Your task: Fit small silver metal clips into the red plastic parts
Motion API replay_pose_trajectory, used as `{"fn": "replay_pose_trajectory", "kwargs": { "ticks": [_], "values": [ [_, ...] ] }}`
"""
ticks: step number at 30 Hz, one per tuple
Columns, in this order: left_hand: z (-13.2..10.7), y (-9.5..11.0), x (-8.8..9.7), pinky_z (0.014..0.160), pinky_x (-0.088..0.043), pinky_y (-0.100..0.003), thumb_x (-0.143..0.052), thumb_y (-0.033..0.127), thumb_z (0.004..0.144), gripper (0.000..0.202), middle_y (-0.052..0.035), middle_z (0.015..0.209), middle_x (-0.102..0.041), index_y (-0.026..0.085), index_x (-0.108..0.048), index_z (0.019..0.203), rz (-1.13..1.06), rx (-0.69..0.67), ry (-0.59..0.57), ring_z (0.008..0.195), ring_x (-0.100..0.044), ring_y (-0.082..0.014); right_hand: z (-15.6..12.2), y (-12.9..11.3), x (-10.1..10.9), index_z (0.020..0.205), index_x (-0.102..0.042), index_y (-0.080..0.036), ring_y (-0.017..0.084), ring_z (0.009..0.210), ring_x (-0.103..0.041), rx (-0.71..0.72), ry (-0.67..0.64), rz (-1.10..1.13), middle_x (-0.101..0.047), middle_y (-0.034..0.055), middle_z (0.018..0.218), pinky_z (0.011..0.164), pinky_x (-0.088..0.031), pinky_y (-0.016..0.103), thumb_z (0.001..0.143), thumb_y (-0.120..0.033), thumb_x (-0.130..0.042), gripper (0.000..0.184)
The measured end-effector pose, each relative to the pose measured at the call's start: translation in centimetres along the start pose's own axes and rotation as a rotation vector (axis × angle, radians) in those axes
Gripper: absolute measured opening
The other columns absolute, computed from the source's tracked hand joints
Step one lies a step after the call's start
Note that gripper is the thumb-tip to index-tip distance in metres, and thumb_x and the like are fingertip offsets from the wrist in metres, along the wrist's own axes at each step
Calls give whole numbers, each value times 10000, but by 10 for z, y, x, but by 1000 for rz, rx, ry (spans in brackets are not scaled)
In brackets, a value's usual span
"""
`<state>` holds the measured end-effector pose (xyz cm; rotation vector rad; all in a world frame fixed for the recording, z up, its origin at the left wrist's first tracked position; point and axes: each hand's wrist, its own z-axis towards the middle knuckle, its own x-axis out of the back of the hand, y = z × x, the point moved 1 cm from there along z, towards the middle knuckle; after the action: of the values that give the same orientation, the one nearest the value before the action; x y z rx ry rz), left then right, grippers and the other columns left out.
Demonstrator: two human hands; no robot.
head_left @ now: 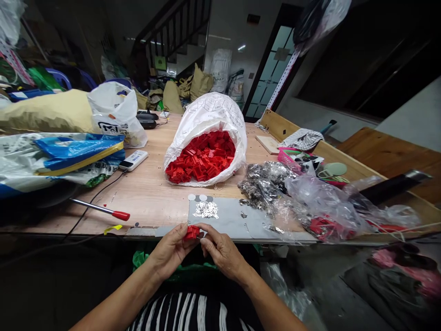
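Observation:
My left hand [170,250] pinches a small red plastic part [191,232] at the table's near edge. My right hand [220,250] is closed with its fingertips touching the right side of the same part. Just beyond, a small heap of tiny metal pieces [206,210] lies on a grey sheet [227,220]. Farther back, a white woven sack [210,115] lies on its side, open towards me and full of red plastic parts [203,161].
A red-handled screwdriver [103,210] and a white remote [134,160] lie to the left, near blue and white bags [58,156]. Clear plastic bags with metal pieces [265,184] and red parts [324,225] lie to the right. A wooden board [270,143] sits behind them.

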<state>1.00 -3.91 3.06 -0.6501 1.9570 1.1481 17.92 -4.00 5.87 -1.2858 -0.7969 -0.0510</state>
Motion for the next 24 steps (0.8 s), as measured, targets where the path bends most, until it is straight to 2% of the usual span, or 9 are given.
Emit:
{"fn": "replay_pose_trajectory", "kwargs": {
  "ticks": [4,8,13,16,18,21,24],
  "values": [
    [0,-7,1,936,-505,-339,-650,226,825,147,-96,932,-737,104,-689,898,-66,46,24,889,-689,-194,0,1,0,1243,-505,-260,107,567,-516,6,49,-5,-546,-53,627,589,-393,202,963,-305,-419,296],
    [0,-9,-2,968,-487,-357,-634,202,835,122,-94,901,-735,96,-682,872,-92,41,31,864,-690,-183,-1,4,-1,1185,-550,-235,115,583,-502,5,113,-13,-547,-30,651,573,-384,204,959,-350,-427,282],
    [-3,-8,-4,970,-466,-396,-648,231,823,99,-48,890,-694,148,-619,777,69,67,-2,920,-664,-193,-1,13,-6,1023,-630,-211,106,535,-426,-25,165,106,-466,-39,594,532,-349,205,973,-405,-377,323],
    [-6,-8,4,811,-519,-359,-646,282,811,158,-32,991,-641,171,-575,723,397,18,-11,856,-640,-179,-3,23,-1,1015,-626,-212,107,503,-414,-94,168,108,-420,-55,547,511,-339,207,974,-416,-355,342],
    [-7,-9,12,749,-502,-319,-641,280,797,142,-43,1037,-617,172,-594,718,739,-64,-48,816,-618,-170,-5,34,9,1029,-609,-214,120,551,-484,-149,228,16,-495,-42,593,554,-376,216,970,-406,-360,319],
    [-7,-12,26,847,-441,-305,-606,210,786,67,-52,1022,-638,187,-642,733,1204,-168,-166,965,-589,-206,-11,56,35,1019,-578,-198,175,768,-588,-229,424,-256,-628,30,831,702,-433,265,929,-353,-442,225],
    [-5,-15,41,853,-421,-296,-551,185,787,110,-42,962,-668,211,-658,789,1488,-157,-192,981,-590,-209,-16,79,62,1013,-553,-153,214,869,-594,-355,550,-554,-627,89,930,787,-437,308,865,-220,-501,171]
  ]
}}
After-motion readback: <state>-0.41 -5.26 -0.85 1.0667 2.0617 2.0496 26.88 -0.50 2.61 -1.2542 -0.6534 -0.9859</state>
